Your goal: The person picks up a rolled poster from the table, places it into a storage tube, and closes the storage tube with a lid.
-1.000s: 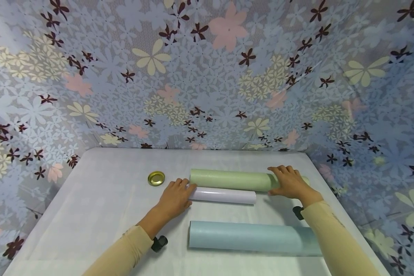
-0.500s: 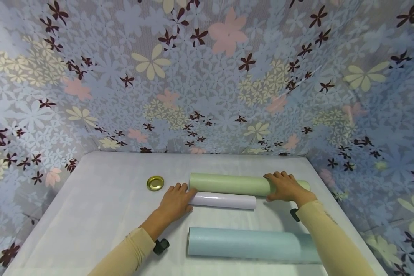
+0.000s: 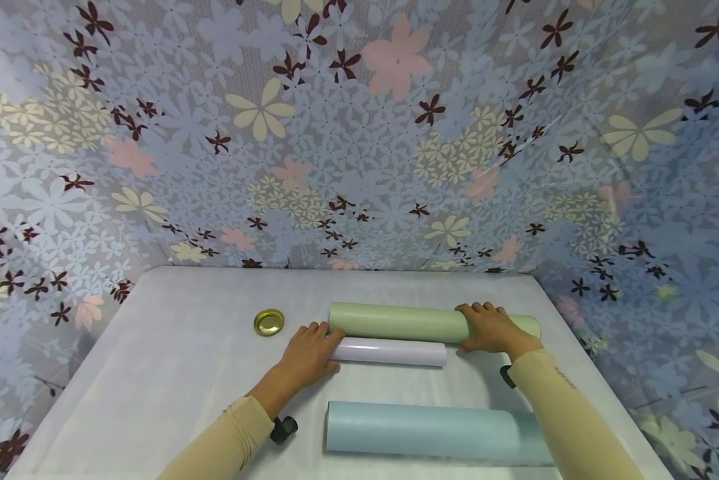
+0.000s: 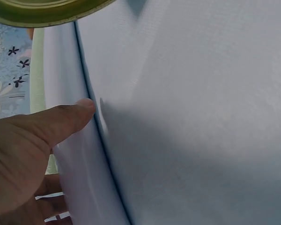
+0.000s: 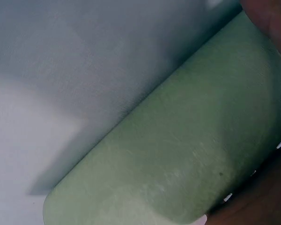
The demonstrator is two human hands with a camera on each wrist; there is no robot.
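The right hand (image 3: 490, 328) has shifted leftward along the green roll (image 3: 395, 322), its grip around it; the left hand (image 3: 308, 349) keeps holding the white roll (image 3: 390, 351), just nearside of the green roll; both seem secured.

A booth-like nook: floral walls (image 3: 359, 173) border a table (image 3: 179, 360).
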